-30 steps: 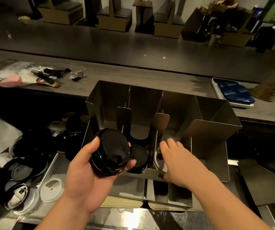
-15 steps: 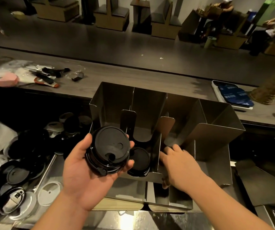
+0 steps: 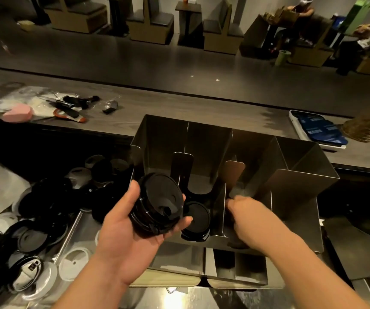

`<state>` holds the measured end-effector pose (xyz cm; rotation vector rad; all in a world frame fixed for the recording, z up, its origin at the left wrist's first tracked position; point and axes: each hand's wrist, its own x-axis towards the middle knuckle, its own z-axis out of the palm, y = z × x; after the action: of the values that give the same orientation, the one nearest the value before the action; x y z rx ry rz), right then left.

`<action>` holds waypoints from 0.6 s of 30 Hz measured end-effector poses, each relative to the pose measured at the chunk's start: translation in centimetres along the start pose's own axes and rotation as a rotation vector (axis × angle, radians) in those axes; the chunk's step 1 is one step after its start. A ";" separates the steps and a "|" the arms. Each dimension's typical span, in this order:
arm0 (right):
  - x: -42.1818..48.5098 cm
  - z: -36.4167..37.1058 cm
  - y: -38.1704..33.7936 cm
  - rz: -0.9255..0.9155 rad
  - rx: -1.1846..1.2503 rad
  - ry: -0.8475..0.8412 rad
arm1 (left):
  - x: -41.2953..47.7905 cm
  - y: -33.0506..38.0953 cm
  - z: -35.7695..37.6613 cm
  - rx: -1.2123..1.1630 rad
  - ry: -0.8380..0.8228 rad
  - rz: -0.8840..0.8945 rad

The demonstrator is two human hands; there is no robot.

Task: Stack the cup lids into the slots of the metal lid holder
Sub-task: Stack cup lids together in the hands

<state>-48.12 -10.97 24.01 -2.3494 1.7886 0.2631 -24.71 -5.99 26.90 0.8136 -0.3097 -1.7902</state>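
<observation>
The likeliest slip is with the stack of black lids [image 3: 159, 201]. The left hand [image 3: 126, 239] holds it tilted at the near left corner of the metal lid holder [image 3: 164, 139]. The thumb is hooked over the stack's far left edge and the fingers are curled under it, with the fingertips on the near right rim. The stack is clamped only at its edges, so a looser grip could let the lids slide apart and drop. They could also catch on the upright divider [image 3: 233, 172] or go into a slot crooked and jam.

The right hand [image 3: 251, 217] reaches into the slot to the right of the middle one. It is blurred with its back turned up, so I cannot tell whether its fingers pinch anything. If that hand nudges the holder, the slot opening would shift under the stack.

The holder's middle slot has a black lid [image 3: 197, 219] lying low at its near end, perhaps more than 1. The stack hides the left slot. I can make out no lids in the far right section. Loose lids [image 3: 43, 206], black and clear, lie heaped on the counter to the left.
</observation>
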 end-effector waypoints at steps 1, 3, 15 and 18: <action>-0.6 -0.9 -0.1 0.012 0.032 0.083 | 0.0 0.1 0.0 0.009 0.010 -0.017; -2.2 -3.2 -0.9 -0.037 0.154 0.248 | 0.1 0.4 -0.3 0.034 0.013 -0.103; -2.0 -6.6 -7.3 -0.564 0.568 0.120 | 0.0 2.2 -2.5 0.077 -0.197 -0.448; -2.1 -7.1 -6.5 -0.270 0.695 0.364 | 0.6 2.4 -3.4 0.105 -0.122 -0.339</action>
<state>-42.21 -9.08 31.64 -2.1396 1.3378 -0.7429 -20.81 -6.85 25.56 0.8717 -0.3637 -2.1610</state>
